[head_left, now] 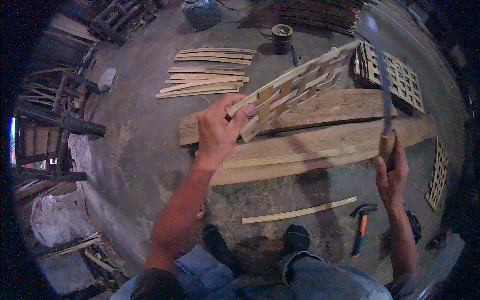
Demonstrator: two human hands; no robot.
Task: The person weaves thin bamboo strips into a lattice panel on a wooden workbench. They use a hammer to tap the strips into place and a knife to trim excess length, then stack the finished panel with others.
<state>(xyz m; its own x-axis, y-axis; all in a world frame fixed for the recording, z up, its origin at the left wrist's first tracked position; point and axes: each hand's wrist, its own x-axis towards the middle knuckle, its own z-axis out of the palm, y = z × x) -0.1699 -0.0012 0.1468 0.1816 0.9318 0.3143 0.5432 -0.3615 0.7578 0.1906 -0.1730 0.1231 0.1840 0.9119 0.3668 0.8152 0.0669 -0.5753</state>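
Dim workshop, rough concrete floor (140,150), edges of the view black and bent by the lens. Landmark: two long wooden planks (320,135) lying side by side on the floor.

- Left hand (217,132) clenched on the near end of a woven slat lattice (295,90), held tilted in the air above the planks; its far end runs up to the right.
- Right hand (392,167) gripped on the handle of a long blade (382,75) at the planks' right end; blade points up, its tip blurred, type hard to tell.
- Loose slat (287,159) lies on the near plank; another slat (300,211) on the floor in front of the planks.
- Hammer (361,225) in front of the planks, right side, head partly in shadow.
- Slat pile (207,72) behind the planks, left.
- Finished lattice panel (395,75) behind the planks, right; another panel (437,175) past the right end, partly cut off.
- Feet (260,242) in front of the planks, dark, detail unclear.
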